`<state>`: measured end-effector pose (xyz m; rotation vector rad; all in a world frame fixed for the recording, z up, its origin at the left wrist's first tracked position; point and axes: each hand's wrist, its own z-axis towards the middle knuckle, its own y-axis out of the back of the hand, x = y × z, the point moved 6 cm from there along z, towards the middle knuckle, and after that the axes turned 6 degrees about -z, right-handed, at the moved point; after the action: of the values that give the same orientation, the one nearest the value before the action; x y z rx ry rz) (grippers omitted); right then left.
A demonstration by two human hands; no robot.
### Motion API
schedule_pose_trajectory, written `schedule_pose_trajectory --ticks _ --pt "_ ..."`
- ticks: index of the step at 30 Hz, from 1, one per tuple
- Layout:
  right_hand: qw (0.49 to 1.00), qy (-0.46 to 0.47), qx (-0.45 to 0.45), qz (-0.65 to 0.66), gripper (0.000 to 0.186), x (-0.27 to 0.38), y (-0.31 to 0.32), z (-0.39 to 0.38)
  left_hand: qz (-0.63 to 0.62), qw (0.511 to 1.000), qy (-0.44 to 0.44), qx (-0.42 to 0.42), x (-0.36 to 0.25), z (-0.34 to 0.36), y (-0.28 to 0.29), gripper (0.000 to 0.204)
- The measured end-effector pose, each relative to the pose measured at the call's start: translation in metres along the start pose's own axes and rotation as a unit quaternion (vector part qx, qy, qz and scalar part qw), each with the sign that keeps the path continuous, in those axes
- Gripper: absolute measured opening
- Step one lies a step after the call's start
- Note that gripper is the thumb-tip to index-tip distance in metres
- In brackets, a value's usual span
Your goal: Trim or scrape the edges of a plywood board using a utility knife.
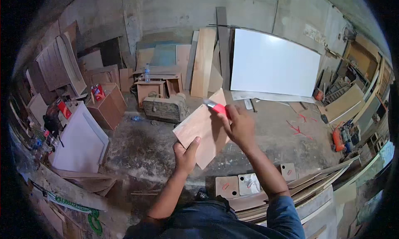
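Note:
A pale plywood panel point(198, 135) is held tilted in front of me, with my left hand point(185, 155) gripping its lower left part, thumb on the face. My right hand point(239, 124) is closed on a red-handled utility knife point(220, 109), whose silvery end meets the panel's upper left edge. The knife's tip is too small to make out clearly.
A white board point(274, 62) and wood sheets point(203, 62) lean on the back wall. A dusty metal machine point(164, 110) stands before them. A white panel point(79, 139) and wooden box point(107, 110) are left, an orange compressor point(338, 139) right, stacked boards point(316, 185) beside me lower right.

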<state>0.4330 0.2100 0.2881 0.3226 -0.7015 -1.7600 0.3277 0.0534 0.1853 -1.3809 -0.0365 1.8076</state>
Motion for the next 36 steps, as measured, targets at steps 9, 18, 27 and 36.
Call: schedule_pose_trajectory --ticks 9,18,27,36 --pt "0.998 -0.058 -0.009 -0.022 0.032 -0.026 0.003 0.008 0.121 0.993 -0.011 0.007 -0.010 0.000 0.004 0.024" --pt "0.999 -0.017 0.033 -0.021 0.031 -0.023 0.012 0.013 0.240 0.966 -0.083 0.038 -0.025 -0.002 0.002 0.026" --pt "0.999 -0.008 0.037 -0.015 0.029 -0.022 0.017 0.004 0.284 0.955 -0.057 0.067 -0.025 -0.004 0.005 0.032" --pt "0.999 0.050 0.011 -0.011 0.030 -0.015 0.027 0.003 0.304 0.938 -0.112 0.124 -0.035 -0.003 -0.007 0.038"
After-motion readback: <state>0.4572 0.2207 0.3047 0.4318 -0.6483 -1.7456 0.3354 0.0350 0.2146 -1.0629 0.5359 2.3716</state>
